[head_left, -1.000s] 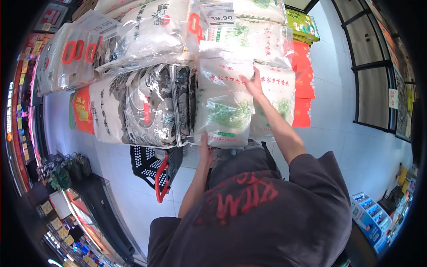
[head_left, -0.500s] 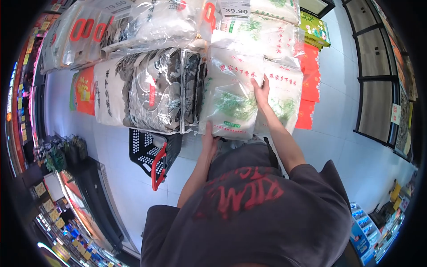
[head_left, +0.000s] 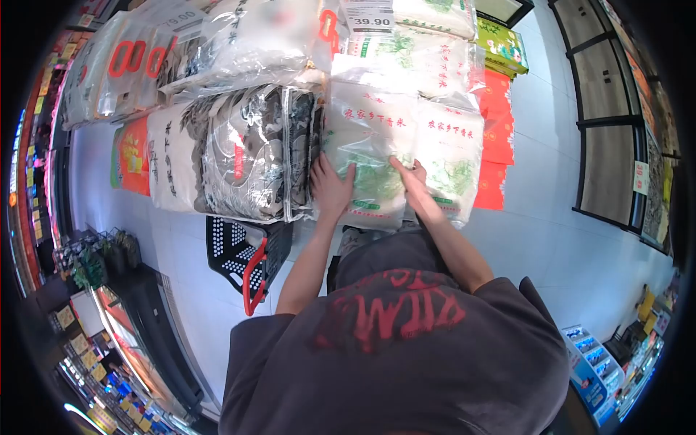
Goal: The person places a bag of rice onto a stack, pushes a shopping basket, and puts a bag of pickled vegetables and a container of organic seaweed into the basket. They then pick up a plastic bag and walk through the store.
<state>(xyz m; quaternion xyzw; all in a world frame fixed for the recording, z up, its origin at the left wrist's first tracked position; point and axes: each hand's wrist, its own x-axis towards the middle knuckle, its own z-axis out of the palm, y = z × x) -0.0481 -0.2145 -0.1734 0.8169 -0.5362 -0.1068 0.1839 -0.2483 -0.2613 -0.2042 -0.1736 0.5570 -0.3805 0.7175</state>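
A clear-wrapped white rice bag (head_left: 370,130) with red characters and a green plant print lies on the stack before me. My left hand (head_left: 333,184) rests on its left edge, fingers spread. At its right side, my right hand (head_left: 412,177) lies with thumb and fingers apart, near the seam with a second, similar bag (head_left: 448,152). To the left of my left hand sits a grey-black patterned bag (head_left: 246,152) in shiny plastic.
More wrapped bags (head_left: 254,40) lie behind, with a price sign (head_left: 371,18) among them. A black basket (head_left: 235,250) with a red handle stands below left. Red sheets (head_left: 496,130) hang at the right edge, and dark shelving (head_left: 612,116) stands far right.
My left hand has moved up from the front bag's lower corner onto its left side. My right hand has come down and left along its right side. The view has shifted slightly.
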